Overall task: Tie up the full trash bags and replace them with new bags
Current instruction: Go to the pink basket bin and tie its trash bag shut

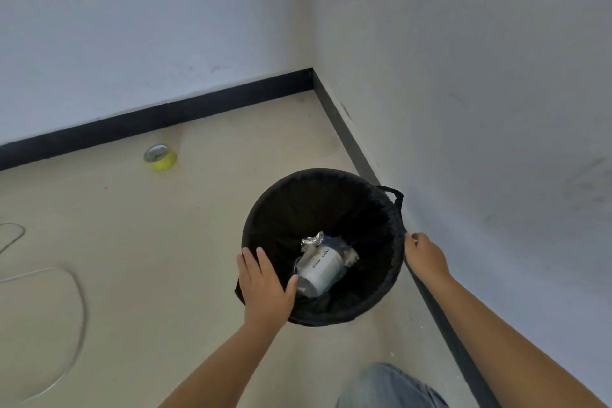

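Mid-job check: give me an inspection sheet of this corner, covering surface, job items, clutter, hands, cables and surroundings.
Surface: beige floor, a few dark specks.
Job's things: round bin lined with a black trash bag; white container and crumpled foil inside; bag untied.
Clutter: yellow tape roll near the baseboard.
Hands: left hand flat on the near rim; right hand at the right rim, grip unclear.
Cables: thin pale cable looped on the floor at left.
Surroundings: white walls, black baseboard, room corner.

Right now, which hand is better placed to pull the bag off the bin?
Probably the right hand: its fingers look curled at the black plastic trash bag's folded edge. The left hand lies flat on the rim.
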Tool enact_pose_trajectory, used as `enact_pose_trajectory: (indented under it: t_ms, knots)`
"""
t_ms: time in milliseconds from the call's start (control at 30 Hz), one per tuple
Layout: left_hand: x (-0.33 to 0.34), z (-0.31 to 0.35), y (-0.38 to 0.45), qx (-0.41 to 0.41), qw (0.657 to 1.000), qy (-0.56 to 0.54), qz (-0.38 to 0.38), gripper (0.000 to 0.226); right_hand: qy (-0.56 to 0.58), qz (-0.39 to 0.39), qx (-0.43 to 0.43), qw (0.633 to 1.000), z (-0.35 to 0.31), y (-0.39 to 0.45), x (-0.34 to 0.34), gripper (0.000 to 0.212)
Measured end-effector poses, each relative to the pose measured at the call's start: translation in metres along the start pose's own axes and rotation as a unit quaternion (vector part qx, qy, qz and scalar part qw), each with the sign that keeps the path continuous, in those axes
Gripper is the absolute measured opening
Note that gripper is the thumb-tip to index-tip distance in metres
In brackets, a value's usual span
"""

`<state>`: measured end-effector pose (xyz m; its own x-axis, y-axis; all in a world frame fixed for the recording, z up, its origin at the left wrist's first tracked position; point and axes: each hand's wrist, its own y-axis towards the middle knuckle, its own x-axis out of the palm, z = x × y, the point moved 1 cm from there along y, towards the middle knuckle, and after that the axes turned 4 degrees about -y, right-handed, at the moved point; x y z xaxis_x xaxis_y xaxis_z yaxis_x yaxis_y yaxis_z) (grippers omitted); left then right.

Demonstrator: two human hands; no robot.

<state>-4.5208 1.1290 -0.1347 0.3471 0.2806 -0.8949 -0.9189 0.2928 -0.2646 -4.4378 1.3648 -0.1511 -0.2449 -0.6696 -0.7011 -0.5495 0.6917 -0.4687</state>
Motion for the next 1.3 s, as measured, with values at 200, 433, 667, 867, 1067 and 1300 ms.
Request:
enact_pose_trajectory:
  t_ms: [200, 433, 667, 867, 1067, 1300]
  knots:
    - [-0.012, -0.016, 0.019, 0.018, 0.999, -0.018, 0.023, 0.077, 0.221, -0.071, 0.144, 0.962, 0.017, -0.008, 0.029, 0.058]
    - [0.002, -0.013, 0.008, 0.009, 1.0, 0.011, 0.017, 0.077, 0.45, -0.002, 0.15, 0.881, 0.025, -0.026, 0.016, 0.017]
    - [0.008, -0.003, 0.003, 0.001, 1.0, 0.018, 0.024, 0.074, 0.479, -0.027, 0.044, 0.876, 0.0, -0.068, -0.008, 0.026]
    - [0.004, -0.001, 0.009, 0.044, 0.998, 0.017, -0.038, 0.075, 0.182, -0.033, -0.07, 0.98, -0.028, -0.063, 0.002, 0.009]
    - [-0.006, -0.002, 0.015, 0.058, 0.996, 0.052, -0.053, 0.082, 0.183, 0.169, 0.055, 0.967, -0.025, -0.029, -0.04, 0.069]
    - [-0.004, -0.001, 0.012, 0.072, 0.994, 0.059, -0.061, 0.083, 0.056, 0.115, -0.038, 0.991, -0.06, 0.003, -0.043, 0.028]
